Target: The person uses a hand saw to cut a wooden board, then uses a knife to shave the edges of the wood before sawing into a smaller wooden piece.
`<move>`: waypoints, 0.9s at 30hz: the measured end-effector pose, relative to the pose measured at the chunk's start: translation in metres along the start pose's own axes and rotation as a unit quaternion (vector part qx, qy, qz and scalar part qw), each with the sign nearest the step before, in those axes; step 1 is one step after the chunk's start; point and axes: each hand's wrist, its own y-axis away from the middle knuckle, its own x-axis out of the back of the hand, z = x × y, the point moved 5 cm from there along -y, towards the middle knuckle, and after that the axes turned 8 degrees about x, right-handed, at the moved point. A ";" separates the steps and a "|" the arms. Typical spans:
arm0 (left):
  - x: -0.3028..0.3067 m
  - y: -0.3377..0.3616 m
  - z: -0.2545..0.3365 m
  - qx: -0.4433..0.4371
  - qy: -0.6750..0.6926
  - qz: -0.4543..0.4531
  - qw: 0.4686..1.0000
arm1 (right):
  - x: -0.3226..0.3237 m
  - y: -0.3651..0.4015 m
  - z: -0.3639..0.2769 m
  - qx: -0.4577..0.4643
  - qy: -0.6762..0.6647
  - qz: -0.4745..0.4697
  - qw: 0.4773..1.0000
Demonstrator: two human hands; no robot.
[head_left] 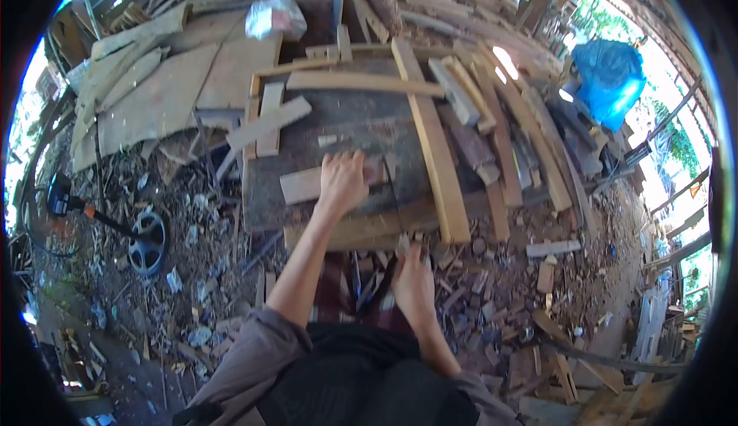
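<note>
1. Floor (192, 272) on every side is dirt buried in chips and offcuts. Stacked boards and sheets crowd the far side and the left, and a blue tarp (611, 76) hangs at the far right under an open-sided roof.
2. The bench (338, 122) has a dark, worn top. Its near edge stands just in front of the person, and bare room is left only in the middle, between the loose timber.
3. A long plank (434, 157) lies across the right part of the bench, running from the far side to overhang the near edge. A curved slat (361, 81) lies crosswise along the far side.
4. A short board (300, 185) lies near the near edge, its long axis left to right, roughly parallel to that edge.
5. The left hand (342, 182) rests flat on the board's right part, its grip wide, fingers spread and pointing away.
6. The right hand (413, 276) is below the near edge, its grip closed on the handle of a saw (393, 195). The thin blade points away from the person, crossing the bench just right of the left hand, nearly square to the board.
</note>
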 end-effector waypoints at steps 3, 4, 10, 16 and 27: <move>0.003 -0.001 0.001 0.005 0.008 -0.035 0.999 | 0.002 -0.030 -0.015 0.008 -0.006 0.002 1.000; 0.003 0.000 0.002 0.012 0.008 -0.055 0.998 | 0.003 -0.040 -0.017 0.007 -0.001 -0.003 1.000; 0.008 0.000 0.007 0.038 0.003 -0.063 0.997 | 0.003 -0.068 -0.026 -0.001 0.016 -0.019 1.000; 0.003 -0.002 0.002 0.051 0.033 -0.046 0.997 | -0.006 -0.011 -0.007 -0.007 0.010 -0.011 1.000; 0.007 -0.008 0.000 0.041 -0.028 -0.054 0.997 | 0.016 -0.007 -0.004 -0.031 0.027 -0.020 0.999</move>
